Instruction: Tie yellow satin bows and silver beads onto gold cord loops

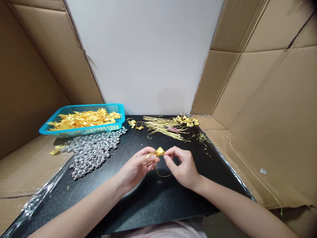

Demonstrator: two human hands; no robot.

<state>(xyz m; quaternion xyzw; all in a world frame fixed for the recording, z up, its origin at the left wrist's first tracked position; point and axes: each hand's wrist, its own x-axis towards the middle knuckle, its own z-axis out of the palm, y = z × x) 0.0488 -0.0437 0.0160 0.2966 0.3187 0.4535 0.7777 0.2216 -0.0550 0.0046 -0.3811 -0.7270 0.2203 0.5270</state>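
The left hand (133, 167) is hiding much of the small glossy yellow ribbon bow (160, 151), its fingers wrapping around the lower left part, so the knot is staying hard to make out. The thin gold cord (162, 176) is hanging in a loop below the bow and disappearing behind the right hand (184, 165), which is covering its far end. Both forearms are running out of the frame at the bottom, where a strip of pale cloth (170, 231) is also being cut off by the edge.

The left thumb and fingers are pinching the bow at its left side, and its loop is sticking up and to the right, beyond the thumb. The right thumb and index finger are pressing together at the bow's right tip; whether they are also catching cord cannot be told. The bow is sitting between the two hands, above the black tabletop (148, 215).

At the left, yellow ribbon pieces (84, 119) are filling a turquoise perforated plastic basket (74, 133), and rounded shiny silver beads (95, 152) are spreading in front of it. Straight gold cord lengths (160, 125) are lying farther back, partly overlapping a pinkish slim object (172, 129). A small whitish scrap (263, 171) is lying on the cardboard at the right, too small for any marking to be read.
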